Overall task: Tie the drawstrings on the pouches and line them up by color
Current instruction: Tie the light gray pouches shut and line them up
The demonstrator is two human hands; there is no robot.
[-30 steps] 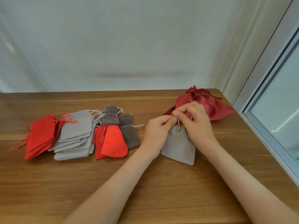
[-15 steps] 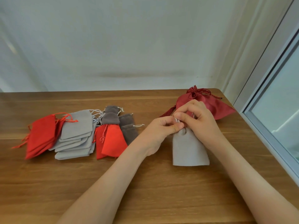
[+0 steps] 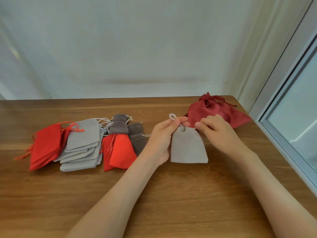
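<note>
Brown wooden table [image 3: 171, 194] fills the bottom of the view, with a pale wall [image 3: 137, 48] behind it and a window [image 3: 295, 117] on the right side.

Two bare hands meet at the top of a light grey pouch [image 3: 188, 146], which lies flat on the table in the middle. The left hand [image 3: 163, 140] pinches the white string [image 3: 172, 116] between thumb and finger at the pouch's closed top, and a small loop of string sticks up above the fingers. Its palm lies along the left side of the pouch. The right hand [image 3: 217, 129] has curled fingers, and its thumb is at the top right corner of the pouch. I cannot tell if it holds a string there.

Just behind the light grey pouch, on its right, sits a big dark red bag [image 3: 214, 112] with its top tied shut.

Left of the light grey pouch, near the left hand, lie some dark grey pouches [image 3: 137, 134]. Bright red pouches [image 3: 120, 152] touch them, a bit further left. Further left again is a pile of light grey pouches [image 3: 82, 143]. Furthest left of all is a pile of red pouches [image 3: 46, 148] with loose red strings.
</note>
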